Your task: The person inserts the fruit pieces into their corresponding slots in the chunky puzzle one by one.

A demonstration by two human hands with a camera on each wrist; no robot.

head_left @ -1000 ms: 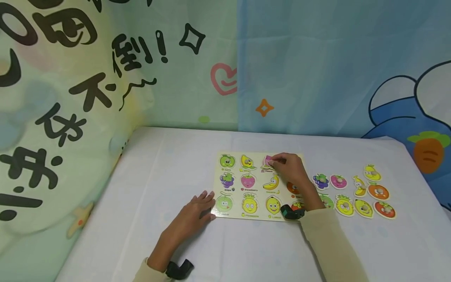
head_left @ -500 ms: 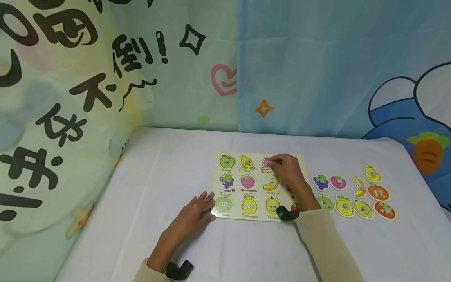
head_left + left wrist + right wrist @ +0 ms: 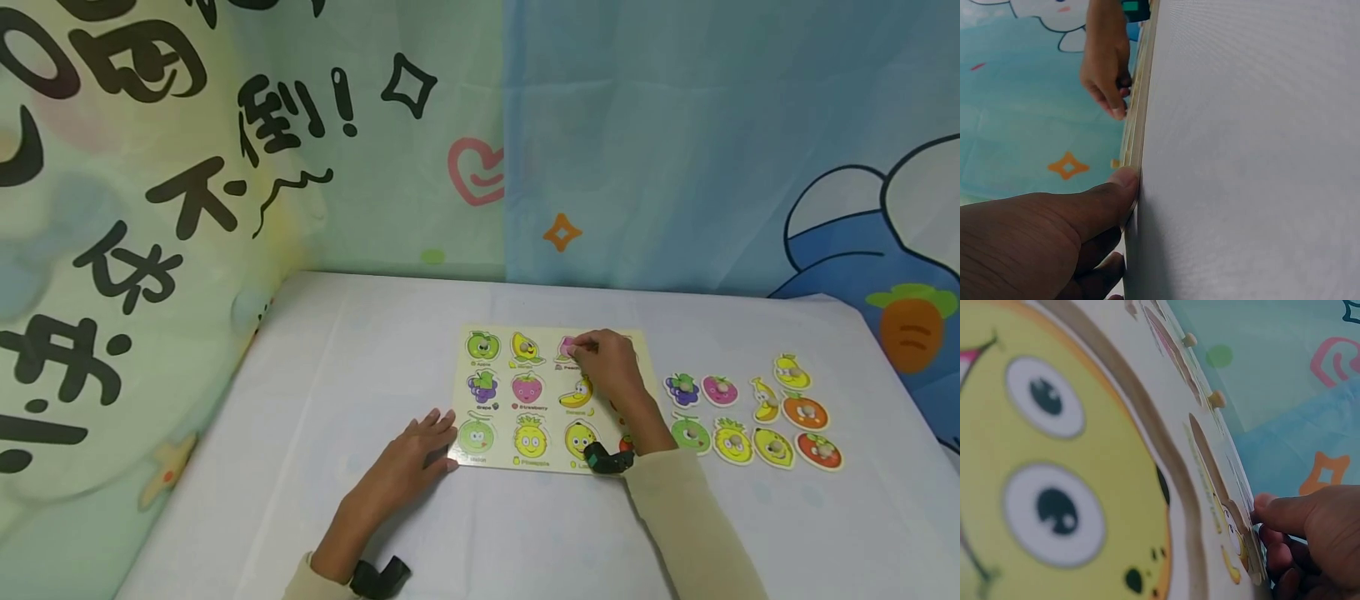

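Note:
A cream wooden knob-puzzle board point(image 3: 551, 400) printed with fruits lies on the white table. My right hand point(image 3: 611, 362) is over its top row, thumb and forefinger pinching the pink peach piece point(image 3: 565, 344) at its printed peach spot; the fingers hide part of that piece. In the right wrist view the same fingertips meet low at the board's far edge, and the peach piece is hidden there. My left hand point(image 3: 416, 450) rests at the board's lower left corner, fingers spread, with its thumb point(image 3: 1124, 178) against the edge. An apple piece point(image 3: 483, 345) and a yellow fruit piece point(image 3: 527, 347) sit in the board.
Right of the board lie several loose fruit pieces, among them grapes point(image 3: 682, 389), a pink one point(image 3: 720, 390), a banana point(image 3: 765, 398), a pineapple point(image 3: 732, 440) and a tomato point(image 3: 819, 448). A printed cloth backdrop point(image 3: 637, 167) rises behind the table point(image 3: 360, 358).
My right wrist and forearm have swung slightly left, while the fingertips stay at the peach spot. The left hand has stayed put.

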